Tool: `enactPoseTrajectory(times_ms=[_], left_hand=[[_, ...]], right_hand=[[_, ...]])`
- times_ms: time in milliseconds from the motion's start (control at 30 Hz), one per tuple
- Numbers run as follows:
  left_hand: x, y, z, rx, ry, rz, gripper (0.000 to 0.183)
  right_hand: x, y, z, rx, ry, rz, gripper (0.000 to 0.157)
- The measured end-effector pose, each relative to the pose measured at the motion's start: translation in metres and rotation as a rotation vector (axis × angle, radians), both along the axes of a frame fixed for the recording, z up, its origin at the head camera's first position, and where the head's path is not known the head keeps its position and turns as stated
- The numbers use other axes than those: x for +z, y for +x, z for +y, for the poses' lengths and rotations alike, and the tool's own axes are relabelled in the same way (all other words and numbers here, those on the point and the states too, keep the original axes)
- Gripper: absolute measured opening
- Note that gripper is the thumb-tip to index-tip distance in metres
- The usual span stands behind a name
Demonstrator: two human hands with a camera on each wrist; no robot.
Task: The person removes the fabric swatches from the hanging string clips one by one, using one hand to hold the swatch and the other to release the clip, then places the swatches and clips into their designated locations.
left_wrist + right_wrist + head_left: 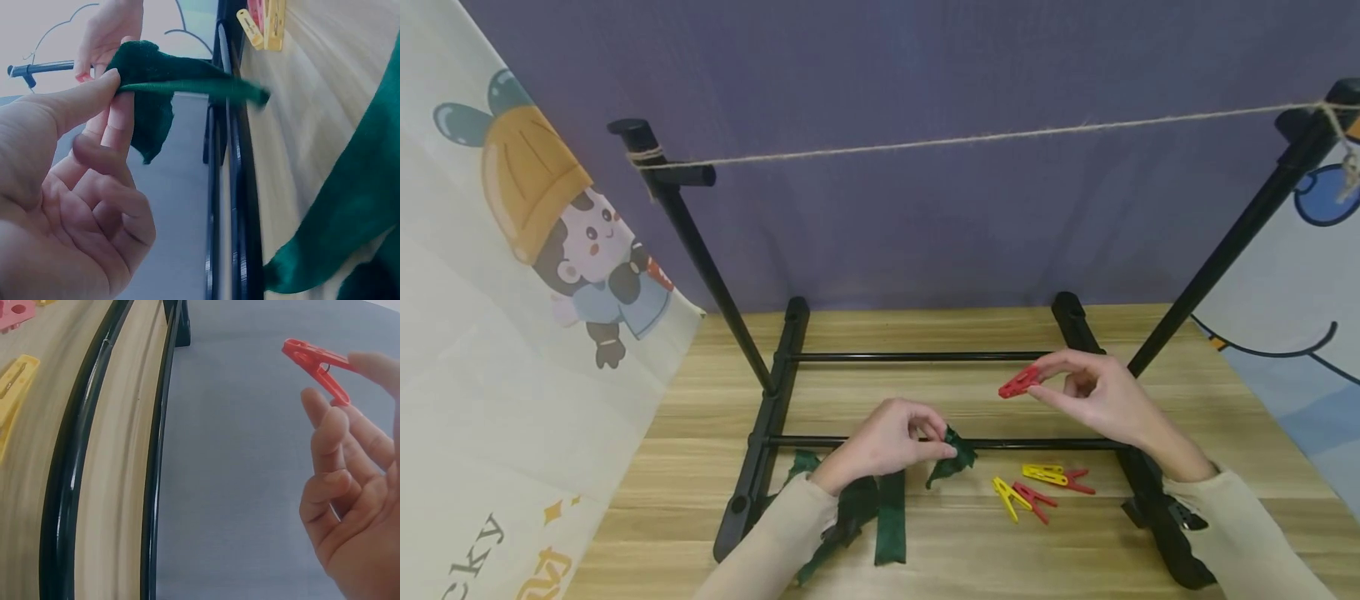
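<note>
My left hand (898,440) pinches a small dark green cloth piece (952,458) between thumb and fingers, above the table by the front crossbar. In the left wrist view the cloth (153,119) hangs in folds from the fingertips. My right hand (1105,396) holds a red clothespin (1019,382) by its handle ends, its nose pointing left toward the cloth's side. The right wrist view shows this clothespin (315,362) between thumb and fingertips, its other fingers loosely bent. More green cloth strips (891,521) lie on the table under and beside the left forearm.
A black frame stands on the wooden table, with a left post (711,271), a right post (1217,254) and low crossbars (917,357). A twine line (887,147) spans the post tops. Yellow clothespins (1043,475) and red clothespins (1036,502) lie front right.
</note>
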State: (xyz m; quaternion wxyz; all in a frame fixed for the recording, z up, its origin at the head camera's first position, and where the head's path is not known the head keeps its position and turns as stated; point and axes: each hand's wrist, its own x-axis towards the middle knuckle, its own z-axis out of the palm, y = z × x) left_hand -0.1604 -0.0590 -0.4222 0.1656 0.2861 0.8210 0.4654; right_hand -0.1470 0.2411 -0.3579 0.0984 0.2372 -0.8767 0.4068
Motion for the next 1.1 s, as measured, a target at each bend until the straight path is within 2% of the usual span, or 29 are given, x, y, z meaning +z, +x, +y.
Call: enactPoseTrajectory(times_ms=[133,300,567,733,967,1100], left_hand=[[-0.006,0.001,-0.002,0.004,0.009,-0.030,0.021],[-0.012,0.003,-0.004,0.020,-0.005,-0.014,0.018],[-0.018,0.008,-0.006,0.035,0.019,-0.063,0.019],[-0.019,0.011,-0.008,0.013,0.031,-0.109,0.021],[-0.021,0.014,-0.014,-0.043,0.042,-0.154,0.024],[-0.021,0.014,-0.018,-0.043,0.033,-0.179,0.027]], right_hand=[[-0.001,0.001,-0.001,-0.004,0.008,-0.016,0.026],[-0.004,-0.001,-0.001,-0.003,0.017,-0.031,0.027],[-0.035,-0.014,0.013,0.011,0.046,-0.037,0.028],[-0.043,-0.017,0.019,0.021,0.052,-0.040,0.026],[-0.044,-0.017,0.019,0.032,0.047,-0.051,0.024],[-0.045,-0.016,0.019,0.024,0.063,-0.063,0.023]])
